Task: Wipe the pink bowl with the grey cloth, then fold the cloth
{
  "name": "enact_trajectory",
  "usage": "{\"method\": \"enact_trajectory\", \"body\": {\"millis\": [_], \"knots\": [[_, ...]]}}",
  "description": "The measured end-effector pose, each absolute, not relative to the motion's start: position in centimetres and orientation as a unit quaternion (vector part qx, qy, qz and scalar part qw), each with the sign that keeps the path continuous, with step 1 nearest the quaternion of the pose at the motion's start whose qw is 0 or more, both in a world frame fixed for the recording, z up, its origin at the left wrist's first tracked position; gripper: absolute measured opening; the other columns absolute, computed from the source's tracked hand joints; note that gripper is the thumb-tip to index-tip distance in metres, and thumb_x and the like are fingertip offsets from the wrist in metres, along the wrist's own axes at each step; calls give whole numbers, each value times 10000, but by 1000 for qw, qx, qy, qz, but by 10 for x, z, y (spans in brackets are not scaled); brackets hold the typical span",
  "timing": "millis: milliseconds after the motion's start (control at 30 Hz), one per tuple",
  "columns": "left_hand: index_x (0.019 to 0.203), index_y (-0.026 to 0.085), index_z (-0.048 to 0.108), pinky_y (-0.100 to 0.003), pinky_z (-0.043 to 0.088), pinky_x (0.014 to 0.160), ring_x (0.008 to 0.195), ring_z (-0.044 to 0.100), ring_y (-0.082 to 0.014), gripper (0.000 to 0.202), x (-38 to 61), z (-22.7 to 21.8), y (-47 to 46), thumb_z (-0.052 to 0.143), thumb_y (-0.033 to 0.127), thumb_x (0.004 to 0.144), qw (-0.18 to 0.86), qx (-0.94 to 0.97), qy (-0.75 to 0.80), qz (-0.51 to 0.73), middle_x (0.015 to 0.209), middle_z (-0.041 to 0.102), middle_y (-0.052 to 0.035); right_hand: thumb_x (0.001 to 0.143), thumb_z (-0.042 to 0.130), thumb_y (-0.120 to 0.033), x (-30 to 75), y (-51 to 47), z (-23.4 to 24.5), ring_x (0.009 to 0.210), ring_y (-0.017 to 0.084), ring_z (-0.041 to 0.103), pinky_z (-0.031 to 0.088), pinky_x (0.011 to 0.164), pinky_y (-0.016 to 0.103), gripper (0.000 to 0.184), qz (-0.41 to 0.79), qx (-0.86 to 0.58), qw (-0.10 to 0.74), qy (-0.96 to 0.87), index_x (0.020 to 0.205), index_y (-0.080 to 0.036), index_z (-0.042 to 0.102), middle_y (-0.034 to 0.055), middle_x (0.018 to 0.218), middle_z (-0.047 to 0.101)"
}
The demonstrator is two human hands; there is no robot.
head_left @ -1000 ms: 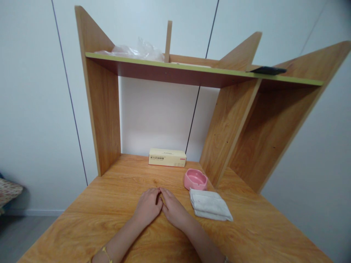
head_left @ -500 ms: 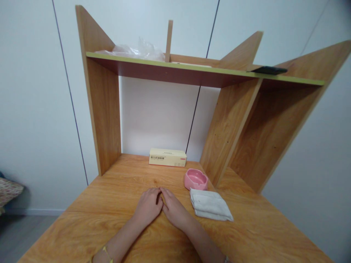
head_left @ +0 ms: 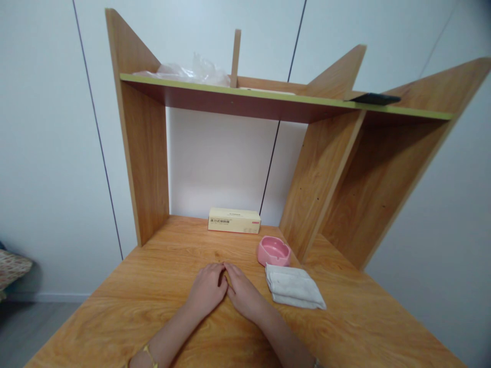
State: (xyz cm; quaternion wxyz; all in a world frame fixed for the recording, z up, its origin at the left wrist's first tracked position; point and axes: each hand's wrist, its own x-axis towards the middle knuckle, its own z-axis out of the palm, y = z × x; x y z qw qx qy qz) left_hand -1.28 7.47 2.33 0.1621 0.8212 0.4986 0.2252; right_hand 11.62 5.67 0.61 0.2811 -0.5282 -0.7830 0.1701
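My left hand [head_left: 209,287] and my right hand [head_left: 241,289] rest palm down on the wooden desk [head_left: 161,286]. Their fingertips and thumbs meet, with a small gap between the palms. The fingers lie stretched out, and I see nothing held in either hand. To the right of my right hand is a folded grey-white cloth [head_left: 295,287]. Just behind the cloth stands a pink ashtray [head_left: 273,251] with notches in its rim. A cream cardboard box [head_left: 233,221] with printed lettering lies farther back.
A wooden shelf unit [head_left: 148,168] stands on the desk, its side panels rising left and right. Its upper shelf [head_left: 268,94] bears a clear plastic bag [head_left: 203,71] and a dark flat object [head_left: 376,98]. Patterned fabric [head_left: 13,266] shows at far left.
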Motion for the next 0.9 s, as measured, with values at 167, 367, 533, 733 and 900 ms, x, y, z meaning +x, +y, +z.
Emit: {"method": "enact_trajectory", "body": {"millis": [167, 367, 533, 733, 900], "knots": [[1082, 126, 568, -301, 344, 932, 1046, 522, -201, 365, -13, 22, 76, 410, 133, 754, 153, 825, 493, 229, 1118, 596, -95, 776, 361, -102, 116, 56, 7, 1231, 178, 347, 267, 1046, 350, 508, 168, -532, 273, -783, 1282, -59, 372, 156, 1301, 432], [1090, 137, 564, -310, 347, 930, 1044, 524, -203, 369, -13, 22, 76, 406, 140, 757, 161, 823, 495, 227, 1119, 597, -91, 763, 368, -83, 117, 57, 5, 1230, 166, 346, 268, 1045, 344, 530, 176, -527, 283, -782, 1292, -107, 366, 122, 1314, 423], [1084, 132, 568, -311, 344, 933, 1052, 518, -203, 365, -13, 22, 75, 403, 141, 759, 158, 824, 494, 230, 1128, 591, -97, 761, 378, -87, 118, 59, 2, 1231, 172, 344, 271, 1043, 353, 533, 173, -525, 283, -784, 1293, -120, 366, 116, 1325, 412], [1084, 133, 568, -305, 345, 931, 1053, 517, -198, 368, -13, 23, 74, 395, 138, 758, 159, 822, 496, 229, 1121, 594, -96, 771, 365, -95, 117, 59, 3, 1231, 174, 345, 272, 1043, 343, 518, 174, -525, 283, -784, 1288, -89, 371, 134, 1312, 422], [1090, 132, 563, -309, 349, 926, 1046, 520, -200, 373, -13, 23, 74, 395, 147, 758, 160, 822, 493, 234, 1114, 597, -97, 764, 372, -91, 118, 59, 1, 1235, 169, 340, 263, 1048, 352, 535, 175, -525, 283, -783, 1298, -119, 360, 114, 1319, 419]]}}
